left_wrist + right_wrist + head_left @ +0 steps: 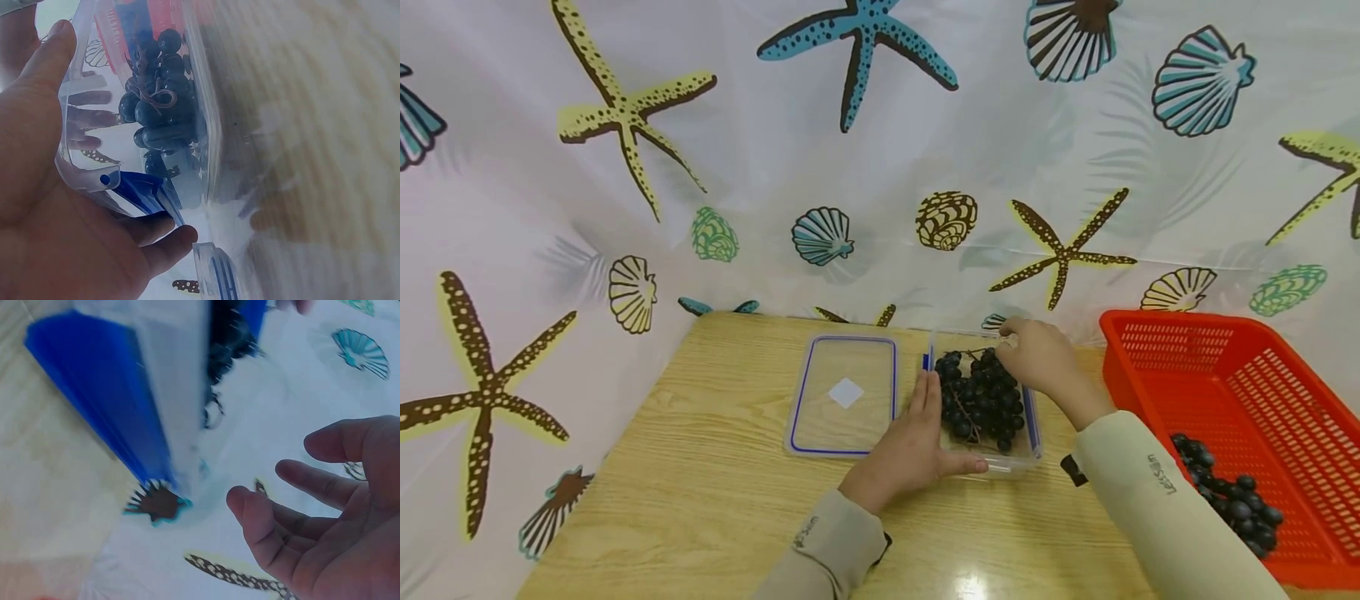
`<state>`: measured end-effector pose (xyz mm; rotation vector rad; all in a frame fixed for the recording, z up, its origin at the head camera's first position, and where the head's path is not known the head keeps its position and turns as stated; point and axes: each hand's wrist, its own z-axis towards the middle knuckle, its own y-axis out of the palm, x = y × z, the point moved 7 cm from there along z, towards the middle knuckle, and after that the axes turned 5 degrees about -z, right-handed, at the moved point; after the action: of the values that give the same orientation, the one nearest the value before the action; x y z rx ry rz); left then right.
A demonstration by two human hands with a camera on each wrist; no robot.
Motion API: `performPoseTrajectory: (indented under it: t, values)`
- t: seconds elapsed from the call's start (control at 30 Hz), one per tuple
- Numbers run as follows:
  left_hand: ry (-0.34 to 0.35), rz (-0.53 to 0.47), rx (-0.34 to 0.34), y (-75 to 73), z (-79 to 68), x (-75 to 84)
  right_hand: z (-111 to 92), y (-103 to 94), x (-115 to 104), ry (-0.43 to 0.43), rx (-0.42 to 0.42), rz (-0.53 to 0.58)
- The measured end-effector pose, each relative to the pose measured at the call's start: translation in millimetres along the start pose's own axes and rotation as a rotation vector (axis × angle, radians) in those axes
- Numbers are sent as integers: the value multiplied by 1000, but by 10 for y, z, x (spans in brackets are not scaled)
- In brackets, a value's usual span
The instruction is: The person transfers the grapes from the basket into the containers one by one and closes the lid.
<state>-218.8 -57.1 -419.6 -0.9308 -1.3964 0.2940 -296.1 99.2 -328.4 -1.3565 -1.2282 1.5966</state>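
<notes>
A clear plastic container [1007, 463] with blue side latches holds dark grapes [977, 400] on their stems. My left hand [910, 446] rests against its near left corner, fingers straight along the left wall and thumb stretched along the front. In the left wrist view, two fingertips touch beside the blue latch [144, 194]. My right hand [1041, 358] hovers at the container's far right corner, beside the grapes. Seen from the right wrist, its fingers [312, 481] are loosely bent with nothing between them, apart from the right-hand latch [100, 394].
Left of the container, a clear lid [842, 408] with a blue seal lies flat on the wooden table [715, 467]. A red plastic basket [1180, 367] stands at the right with more dark grapes [1236, 504] inside. Behind hangs a patterned cloth [895, 167].
</notes>
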Motion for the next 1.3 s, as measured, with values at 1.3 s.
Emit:
performPoseTrajectory:
  t: [1.3]
  values:
    - [-21, -12, -5, 43, -34, -15, -723, -519, 1664, -81, -164, -15]
